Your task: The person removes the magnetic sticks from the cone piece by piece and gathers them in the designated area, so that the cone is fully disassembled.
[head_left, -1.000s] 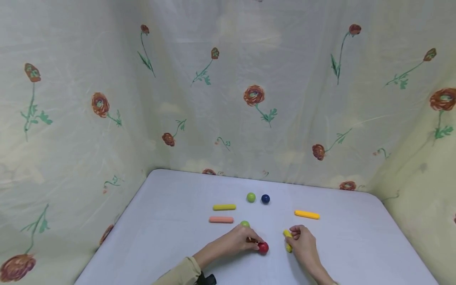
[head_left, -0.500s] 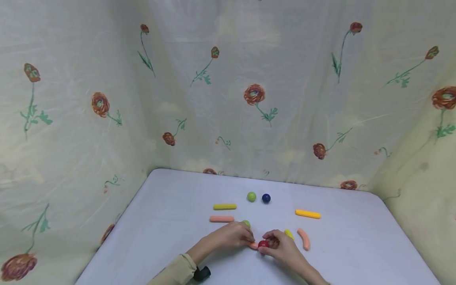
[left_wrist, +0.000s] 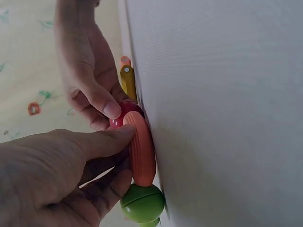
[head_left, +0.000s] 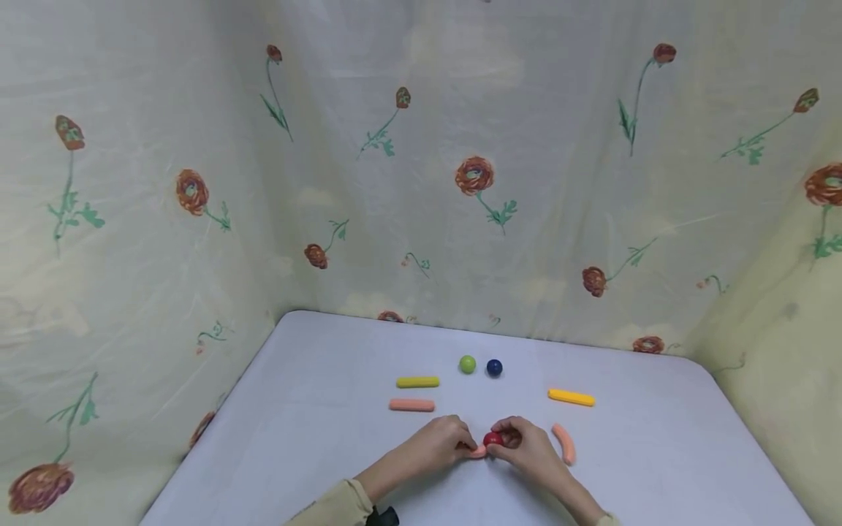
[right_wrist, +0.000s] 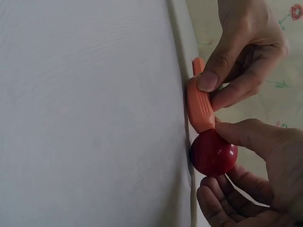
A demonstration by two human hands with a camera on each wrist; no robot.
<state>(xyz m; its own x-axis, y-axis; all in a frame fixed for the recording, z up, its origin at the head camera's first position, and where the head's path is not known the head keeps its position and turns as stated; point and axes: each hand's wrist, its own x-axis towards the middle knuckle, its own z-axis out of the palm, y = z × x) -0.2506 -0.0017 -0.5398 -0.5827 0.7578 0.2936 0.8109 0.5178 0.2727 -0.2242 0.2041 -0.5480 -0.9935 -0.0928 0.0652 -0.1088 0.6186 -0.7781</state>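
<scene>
My left hand pinches a curved coral-coloured stick with grooved sides, low over the white table. Right beside it my right hand holds a glossy red ball between thumb and fingers. In the right wrist view the red ball meets one end of the stick. A green ball sits at the stick's other end in the left wrist view; the left hand hides it in the head view. Beyond the right hand a yellow stick shows in the left wrist view.
Farther back on the table lie a light green ball, a dark blue ball, an olive-yellow stick and a straight coral stick. To the right are an orange-yellow stick and a curved coral stick. Flowered cloth surrounds the table.
My right hand has left a yellow stick and moved left to grip the red ball. My left hand has shifted from beside the ball to pinching the coral stick.
</scene>
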